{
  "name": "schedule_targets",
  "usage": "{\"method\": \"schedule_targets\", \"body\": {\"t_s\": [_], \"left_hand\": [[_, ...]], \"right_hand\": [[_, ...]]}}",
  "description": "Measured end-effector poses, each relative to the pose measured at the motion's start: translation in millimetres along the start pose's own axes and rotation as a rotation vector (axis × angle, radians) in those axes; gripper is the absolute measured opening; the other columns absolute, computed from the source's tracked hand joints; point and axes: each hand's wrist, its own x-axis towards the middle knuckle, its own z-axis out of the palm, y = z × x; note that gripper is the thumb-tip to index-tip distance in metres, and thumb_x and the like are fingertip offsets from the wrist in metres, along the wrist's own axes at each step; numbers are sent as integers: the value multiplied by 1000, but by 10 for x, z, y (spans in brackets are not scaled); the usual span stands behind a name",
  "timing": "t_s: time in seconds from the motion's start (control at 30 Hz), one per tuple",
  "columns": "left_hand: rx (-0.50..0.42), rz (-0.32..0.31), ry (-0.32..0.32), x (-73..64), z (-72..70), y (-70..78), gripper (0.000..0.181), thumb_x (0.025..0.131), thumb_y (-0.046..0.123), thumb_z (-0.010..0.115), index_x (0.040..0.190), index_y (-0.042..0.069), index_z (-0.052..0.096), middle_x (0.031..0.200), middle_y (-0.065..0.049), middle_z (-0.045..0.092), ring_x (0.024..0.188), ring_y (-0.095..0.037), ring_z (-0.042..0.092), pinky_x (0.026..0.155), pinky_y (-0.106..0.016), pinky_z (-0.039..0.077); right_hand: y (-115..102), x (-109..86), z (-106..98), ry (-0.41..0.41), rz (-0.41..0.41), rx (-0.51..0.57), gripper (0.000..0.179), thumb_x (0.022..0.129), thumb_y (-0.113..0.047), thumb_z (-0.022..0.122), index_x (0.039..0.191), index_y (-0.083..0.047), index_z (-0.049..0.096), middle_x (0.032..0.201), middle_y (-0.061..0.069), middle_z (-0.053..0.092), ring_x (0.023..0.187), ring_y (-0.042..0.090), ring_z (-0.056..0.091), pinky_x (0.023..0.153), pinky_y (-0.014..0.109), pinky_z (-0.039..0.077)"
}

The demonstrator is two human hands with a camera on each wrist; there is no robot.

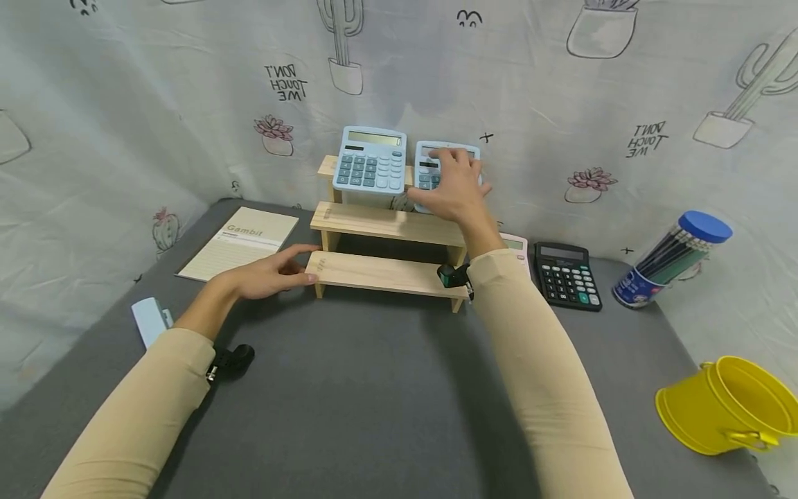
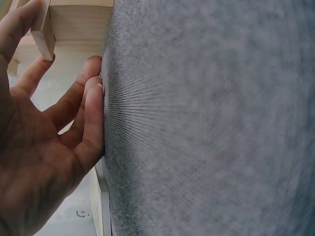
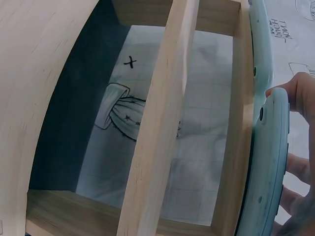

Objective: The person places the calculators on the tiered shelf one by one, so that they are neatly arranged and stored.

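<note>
A three-tier wooden stand (image 1: 383,270) stands toward the back of the grey table. Two light-blue calculators lean on its top tier. My right hand (image 1: 458,184) grips the right-hand calculator (image 3: 270,167), thumb at its left edge and fingers over its top and right side, partly covering its screen and keys. Beside it, the left calculator (image 1: 370,163) faces me. My left hand (image 1: 264,276) holds the left end of the bottom tier, thumb and index finger on either side of it. In the left wrist view, its other fingers (image 2: 93,115) rest by the tabletop.
A cream notepad (image 1: 240,242) and a light-blue stapler-like object (image 1: 149,322) lie on the left. Right of the stand are a pink calculator (image 1: 516,246), partly behind my sleeve, a black calculator (image 1: 566,274), a blue tub of pencils (image 1: 639,287) and a yellow bucket (image 1: 692,416).
</note>
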Motion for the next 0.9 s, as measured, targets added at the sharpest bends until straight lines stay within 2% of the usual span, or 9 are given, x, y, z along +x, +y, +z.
{"method": "schedule_targets", "body": {"t_s": [0.17, 0.3, 0.43, 0.5, 0.6, 0.73, 0.9], "left_hand": [[10, 1, 17, -16, -7, 0, 75, 103, 45, 60, 164, 25, 20, 140, -23, 54, 125, -36, 56, 95, -50, 48], [11, 1, 22, -16, -8, -4, 75, 103, 45, 60, 163, 25, 20, 140, -23, 54, 126, -36, 56, 95, -51, 48], [7, 2, 9, -20, 5, -13, 75, 104, 44, 59, 164, 24, 19, 141, -23, 54, 127, -37, 56, 95, -50, 48], [10, 4, 8, -21, 6, -14, 74, 104, 44, 59, 164, 24, 20, 140, -23, 54, 127, -37, 56, 94, -49, 48], [13, 10, 11, -24, 11, -11, 74, 104, 44, 59, 163, 23, 20, 139, -23, 55, 126, -37, 56, 93, -48, 49], [11, 20, 9, -30, 17, -6, 73, 105, 43, 59, 163, 22, 20, 140, -24, 55, 128, -38, 55, 94, -50, 49], [11, 19, 11, -38, 16, -6, 73, 104, 43, 58, 163, 22, 20, 141, -24, 54, 128, -38, 54, 94, -51, 49]], "right_hand": [[-57, 36, 5, -43, 5, -53, 75, 89, -58, 64, 155, -27, 46, 169, -1, 22, 155, 31, 12, 113, 77, 10], [-71, 62, -18, -102, -4, -112, 73, 94, -63, 54, 159, -31, 40, 172, -4, 16, 158, 28, 5, 115, 76, 6], [-32, 72, -34, -157, -15, -123, 67, 100, -57, 42, 161, -31, 35, 173, -4, 11, 159, 27, -2, 116, 74, 5], [-9, 73, -39, -153, -10, -95, 64, 102, -52, 42, 161, -29, 36, 173, 0, 11, 158, 29, 2, 118, 72, 8], [25, 74, -39, -112, -3, -38, 61, 100, -47, 47, 157, -24, 41, 168, 5, 17, 154, 32, 15, 119, 64, 20], [48, 87, -46, -63, -19, 11, 60, 98, -47, 56, 150, -18, 50, 162, 9, 28, 146, 33, 26, 116, 54, 31], [54, 89, -52, -58, -52, 11, 62, 101, -50, 57, 151, -14, 52, 162, 10, 34, 147, 35, 27, 118, 51, 29]]}}
